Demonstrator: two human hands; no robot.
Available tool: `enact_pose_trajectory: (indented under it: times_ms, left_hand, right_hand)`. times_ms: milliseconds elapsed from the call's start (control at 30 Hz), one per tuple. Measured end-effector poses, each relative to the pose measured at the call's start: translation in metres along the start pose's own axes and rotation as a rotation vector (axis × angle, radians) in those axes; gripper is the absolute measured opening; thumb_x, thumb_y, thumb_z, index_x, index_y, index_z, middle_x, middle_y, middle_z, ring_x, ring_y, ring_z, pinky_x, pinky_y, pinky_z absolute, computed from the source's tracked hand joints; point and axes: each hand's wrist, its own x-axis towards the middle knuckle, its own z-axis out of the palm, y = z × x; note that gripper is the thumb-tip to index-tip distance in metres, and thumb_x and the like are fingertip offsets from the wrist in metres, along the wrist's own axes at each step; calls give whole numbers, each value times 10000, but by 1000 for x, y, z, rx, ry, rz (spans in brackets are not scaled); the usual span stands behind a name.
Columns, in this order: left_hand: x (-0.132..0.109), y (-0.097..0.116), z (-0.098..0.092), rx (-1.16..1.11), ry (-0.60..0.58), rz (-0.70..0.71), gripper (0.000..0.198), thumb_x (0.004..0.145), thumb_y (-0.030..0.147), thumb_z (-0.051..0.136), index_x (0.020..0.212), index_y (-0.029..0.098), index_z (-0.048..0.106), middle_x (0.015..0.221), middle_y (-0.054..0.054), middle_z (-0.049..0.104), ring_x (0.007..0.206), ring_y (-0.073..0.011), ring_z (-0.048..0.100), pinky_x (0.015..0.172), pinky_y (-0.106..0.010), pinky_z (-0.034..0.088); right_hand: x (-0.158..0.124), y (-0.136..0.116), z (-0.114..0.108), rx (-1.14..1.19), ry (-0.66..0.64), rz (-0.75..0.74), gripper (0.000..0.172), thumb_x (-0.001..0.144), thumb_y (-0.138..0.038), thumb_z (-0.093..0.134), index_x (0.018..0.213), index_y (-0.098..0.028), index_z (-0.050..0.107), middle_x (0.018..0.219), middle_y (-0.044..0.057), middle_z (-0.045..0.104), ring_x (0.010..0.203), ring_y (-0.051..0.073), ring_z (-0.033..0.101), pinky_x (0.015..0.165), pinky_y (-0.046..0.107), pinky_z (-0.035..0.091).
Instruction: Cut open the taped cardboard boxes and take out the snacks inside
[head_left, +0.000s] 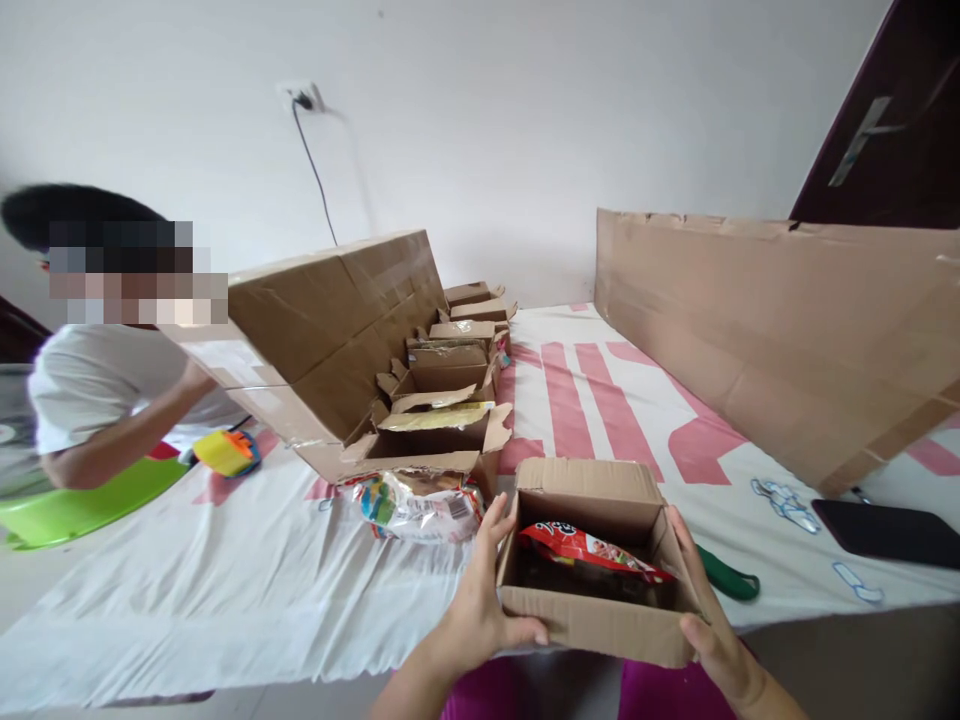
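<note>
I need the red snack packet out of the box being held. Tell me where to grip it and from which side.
Probably pinch the red snack packet at its raised upper edge, coming straight down through the open top. It lies tilted across the box, whose walls, with the left hand and right hand clamped on them, block the sides.

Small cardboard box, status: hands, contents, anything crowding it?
Both on: left hand and right hand clasp the small cardboard box by its sides. Flaps open, red snack packet inside. Loose snack bag at its left, green-handled tool at its right.

Open cardboard box (pixel 600 610), red packet (pixel 592 550) inside
</note>
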Motion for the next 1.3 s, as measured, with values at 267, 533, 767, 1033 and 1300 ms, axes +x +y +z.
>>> enact_pose_trajectory:
  times_ms: [267, 533, 767, 1033, 1300]
  left_hand:
    - [-15, -1, -9, 18, -84, 133, 1193, 671, 690, 720, 1550, 267, 32, 1610, -207, 96, 1495, -428, 77, 1159, -663, 188]
    - [-46, 4, -1, 133, 3, 253, 975, 760, 554, 736, 1528, 297, 192, 1627, -135, 32, 1510, -369, 81, 1153, -565, 306]
    - [-38, 9, 11, 125, 121, 167, 997, 728, 614, 728, 1514, 287, 209, 1606, -176, 70, 1496, -408, 117, 1130, -637, 292]
    - [-44, 12, 17, 157, 147, 158, 983, 733, 570, 749, 1512, 324, 203, 1601, -178, 68, 1494, -420, 106, 1116, -654, 293]
    - [-58, 8, 24, 262, 117, 252, 1138, 635, 431, 875, 1528, 340, 175, 1612, -171, 50, 1490, -421, 127, 1119, -617, 313]
  right_hand:
    - [-27, -5, -9, -241, -102, -187, 1010, 876, -706, 388, 1556, -163, -126, 1651, 80, -91, 1484, 310, -17, 1196, 486, 123]
    - [-40, -18, -4, -234, -89, -171, 1020, 864, -727, 391, 1556, -194, -135, 1653, 37, -103, 1487, 295, -35, 1200, 481, 144]
    - [-32, -17, -1, -249, 38, -89, 782, 958, -590, 373, 1572, -195, 94, 1639, 97, 181, 1486, 263, 209, 1193, 406, 257]
    - [7, -73, -13, -671, 139, -371, 515, 874, -158, 608, 1371, -242, 503, 1373, 97, 562, 1301, 280, 511, 1098, 458, 426]
    - [31, -97, 9, -990, -353, -242, 666, 689, -123, 728, 1327, -206, 555, 1288, 115, 661, 1112, 329, 651, 941, 518, 559]
